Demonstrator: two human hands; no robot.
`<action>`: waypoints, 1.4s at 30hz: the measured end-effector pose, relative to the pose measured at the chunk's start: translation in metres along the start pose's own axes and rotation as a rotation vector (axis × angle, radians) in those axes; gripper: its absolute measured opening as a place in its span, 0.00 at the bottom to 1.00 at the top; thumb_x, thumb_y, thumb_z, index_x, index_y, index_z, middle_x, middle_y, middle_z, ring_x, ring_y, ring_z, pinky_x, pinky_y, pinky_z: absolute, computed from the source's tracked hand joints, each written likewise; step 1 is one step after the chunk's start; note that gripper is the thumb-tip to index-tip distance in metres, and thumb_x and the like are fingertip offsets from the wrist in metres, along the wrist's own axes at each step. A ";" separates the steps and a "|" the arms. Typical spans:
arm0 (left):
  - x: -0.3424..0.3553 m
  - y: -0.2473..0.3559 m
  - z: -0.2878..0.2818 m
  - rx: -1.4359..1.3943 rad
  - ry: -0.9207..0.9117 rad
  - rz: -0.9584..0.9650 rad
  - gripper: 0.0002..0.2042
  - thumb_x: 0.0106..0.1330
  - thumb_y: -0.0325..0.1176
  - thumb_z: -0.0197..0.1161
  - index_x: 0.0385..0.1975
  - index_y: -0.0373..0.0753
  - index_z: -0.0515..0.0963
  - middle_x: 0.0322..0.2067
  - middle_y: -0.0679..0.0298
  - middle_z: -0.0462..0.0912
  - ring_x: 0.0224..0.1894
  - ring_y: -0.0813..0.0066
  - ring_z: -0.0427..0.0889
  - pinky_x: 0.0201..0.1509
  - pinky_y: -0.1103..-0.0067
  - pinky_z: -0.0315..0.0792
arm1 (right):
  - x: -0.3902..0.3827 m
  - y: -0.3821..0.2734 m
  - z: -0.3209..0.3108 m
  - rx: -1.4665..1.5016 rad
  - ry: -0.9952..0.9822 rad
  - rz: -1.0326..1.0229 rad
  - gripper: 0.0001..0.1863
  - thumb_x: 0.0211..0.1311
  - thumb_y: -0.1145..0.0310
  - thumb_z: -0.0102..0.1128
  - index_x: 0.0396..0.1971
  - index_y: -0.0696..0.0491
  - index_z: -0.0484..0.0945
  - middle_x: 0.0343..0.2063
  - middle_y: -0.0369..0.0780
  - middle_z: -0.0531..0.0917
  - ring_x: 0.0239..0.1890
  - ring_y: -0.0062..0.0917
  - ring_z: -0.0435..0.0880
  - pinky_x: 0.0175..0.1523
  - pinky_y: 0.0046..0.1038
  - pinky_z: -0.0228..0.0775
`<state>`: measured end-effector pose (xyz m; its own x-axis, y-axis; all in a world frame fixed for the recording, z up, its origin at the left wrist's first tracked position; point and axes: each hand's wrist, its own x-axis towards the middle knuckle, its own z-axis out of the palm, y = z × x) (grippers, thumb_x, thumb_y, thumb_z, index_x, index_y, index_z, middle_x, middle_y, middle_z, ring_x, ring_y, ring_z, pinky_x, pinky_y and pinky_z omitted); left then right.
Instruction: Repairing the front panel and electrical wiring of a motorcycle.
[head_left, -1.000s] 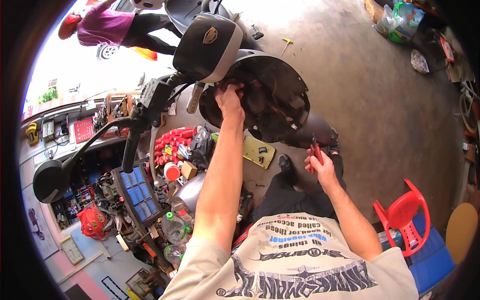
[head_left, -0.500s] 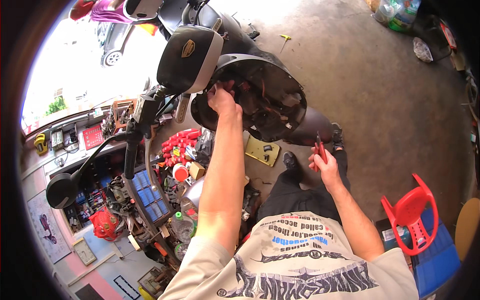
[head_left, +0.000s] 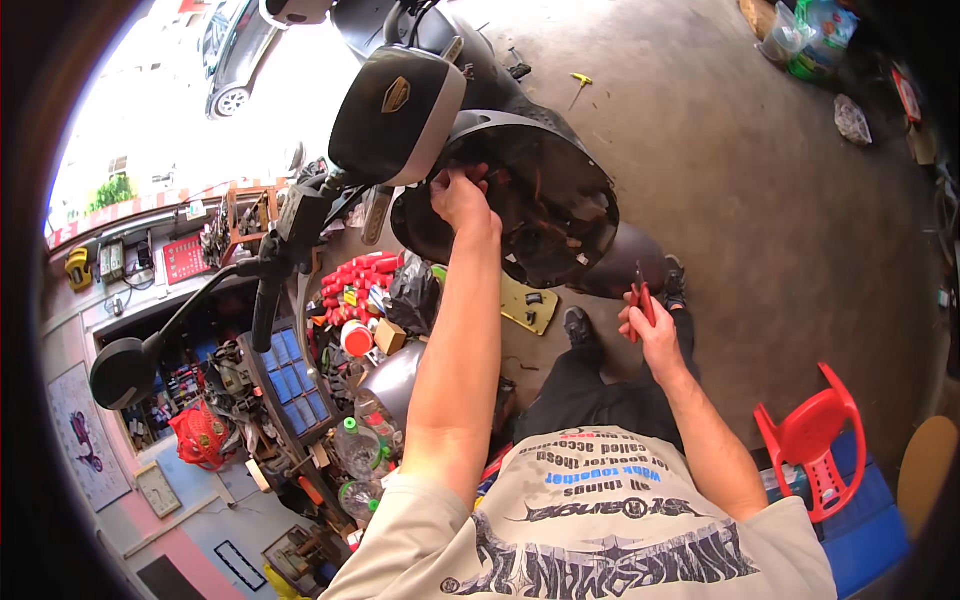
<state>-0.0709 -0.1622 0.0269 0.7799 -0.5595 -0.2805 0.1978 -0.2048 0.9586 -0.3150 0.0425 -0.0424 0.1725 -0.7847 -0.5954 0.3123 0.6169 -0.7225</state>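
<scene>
In front of me stands a dark scooter whose front shell (head_left: 560, 140) is opened up, with loose wires and small connectors inside. My left hand (head_left: 463, 198) reaches into the left part of this opening. Its fingers are bent together near the inner edge, and whatever they pinch is too dark to make out. Lower and to the right, my right hand (head_left: 655, 328) is closed round red-handled pliers (head_left: 640, 296), jaws pointing up and away from the scooter's opening. Above my left hand sits the handlebar headlight housing (head_left: 390, 115), with the left handgrip (head_left: 268, 310) beside it.
A round mirror (head_left: 122, 373) juts out at the left. Below the scooter lies a yellow tray (head_left: 528, 306) with small dark parts. Red bottles (head_left: 358, 285), clutter and a blue-drawered cabinet (head_left: 296, 385) fill the left. A red chair (head_left: 815, 450) stands right; a yellow-handled tool (head_left: 581, 79) lies on the floor.
The scooter and surroundings sit slightly further right and lower in the picture as the view shifts. My left hand stays in the opening, and the right keeps its hold on the pliers.
</scene>
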 end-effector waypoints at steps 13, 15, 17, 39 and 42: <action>-0.003 -0.039 -0.023 0.789 -0.185 0.373 0.20 0.57 0.45 0.65 0.39 0.34 0.72 0.33 0.52 0.80 0.39 0.52 0.79 0.46 0.66 0.70 | -0.002 -0.033 0.022 -0.158 0.029 -0.112 0.16 0.63 0.68 0.52 0.48 0.58 0.72 0.31 0.36 0.80 0.27 0.15 0.74 0.34 0.18 0.67; -0.001 -0.036 -0.026 0.795 -0.148 0.363 0.20 0.56 0.45 0.65 0.39 0.34 0.71 0.33 0.52 0.80 0.39 0.52 0.79 0.46 0.66 0.70 | -0.003 -0.037 0.026 -0.251 0.024 -0.134 0.15 0.63 0.69 0.51 0.47 0.59 0.73 0.29 0.36 0.80 0.26 0.15 0.73 0.34 0.18 0.66; 0.005 -0.035 -0.031 0.760 -0.246 0.400 0.20 0.57 0.43 0.65 0.40 0.34 0.72 0.34 0.52 0.80 0.40 0.52 0.79 0.47 0.67 0.70 | -0.004 -0.043 0.032 -0.299 0.011 -0.054 0.14 0.61 0.70 0.51 0.44 0.60 0.75 0.26 0.35 0.80 0.26 0.15 0.73 0.33 0.18 0.65; 0.039 -0.041 -0.070 0.562 -0.560 0.321 0.16 0.56 0.29 0.64 0.43 0.30 0.76 0.36 0.54 0.82 0.39 0.69 0.80 0.44 0.77 0.73 | 0.111 -0.098 0.172 -0.625 -0.243 0.163 0.09 0.62 0.74 0.40 0.33 0.61 0.72 0.30 0.40 0.75 0.26 0.26 0.80 0.28 0.28 0.77; 0.039 -0.045 -0.069 0.563 -0.529 0.360 0.16 0.54 0.30 0.65 0.42 0.31 0.77 0.35 0.53 0.83 0.39 0.68 0.81 0.43 0.76 0.73 | 0.118 -0.106 0.178 -0.687 -0.233 0.190 0.11 0.65 0.70 0.41 0.32 0.60 0.72 0.31 0.41 0.76 0.27 0.27 0.81 0.29 0.29 0.78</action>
<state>-0.0083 -0.1196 -0.0239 0.3310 -0.9399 -0.0839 -0.4431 -0.2334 0.8656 -0.1611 -0.1265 0.0269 0.3822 -0.6062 -0.6975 -0.3833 0.5828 -0.7165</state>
